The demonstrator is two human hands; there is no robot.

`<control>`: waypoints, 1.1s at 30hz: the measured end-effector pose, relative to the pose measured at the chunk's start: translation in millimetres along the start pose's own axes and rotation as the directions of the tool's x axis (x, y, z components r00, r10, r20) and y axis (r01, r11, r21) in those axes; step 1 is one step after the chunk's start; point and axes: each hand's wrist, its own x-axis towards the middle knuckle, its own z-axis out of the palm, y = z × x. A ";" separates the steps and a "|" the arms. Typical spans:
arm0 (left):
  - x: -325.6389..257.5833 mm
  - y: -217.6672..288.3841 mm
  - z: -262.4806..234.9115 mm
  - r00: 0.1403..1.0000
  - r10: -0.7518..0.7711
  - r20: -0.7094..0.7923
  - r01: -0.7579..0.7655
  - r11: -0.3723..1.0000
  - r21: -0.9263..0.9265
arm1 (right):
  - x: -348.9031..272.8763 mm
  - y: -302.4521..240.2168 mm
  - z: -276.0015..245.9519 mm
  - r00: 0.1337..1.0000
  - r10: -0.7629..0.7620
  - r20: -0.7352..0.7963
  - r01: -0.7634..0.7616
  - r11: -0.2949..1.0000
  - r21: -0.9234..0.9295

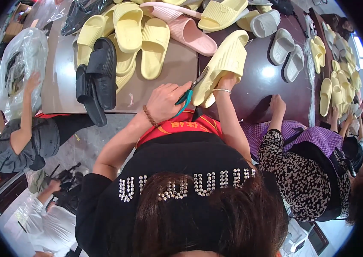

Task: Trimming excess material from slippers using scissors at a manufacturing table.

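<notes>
My left hand (161,102), with a beaded bracelet at the wrist, is closed on teal-handled scissors (187,98). Their dark blades reach up to the side edge of a yellow slipper (229,49). That slipper is held tilted up at the table's front edge by my right hand (227,80), which wears a bangle. The right fingers go in under the strap and are partly hidden. A second yellow sole (209,101) shows beneath the held slipper. Just beyond lies a pink slipper (194,35).
Yellow slippers (155,47) pile up at the back, with black slippers (103,79) at the table's left edge. Grey slippers (282,46) lie to the right. A clear plastic bag (21,68) stands far left beside a person. Another person in a patterned top (305,175) sits at my right.
</notes>
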 end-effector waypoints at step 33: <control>22.2 -73.5 72.2 0.882 -0.472 -0.009 0.422 0.798 -0.431 | 34.4 77.1 -37.3 0.835 -0.426 0.348 0.503 0.333 -0.798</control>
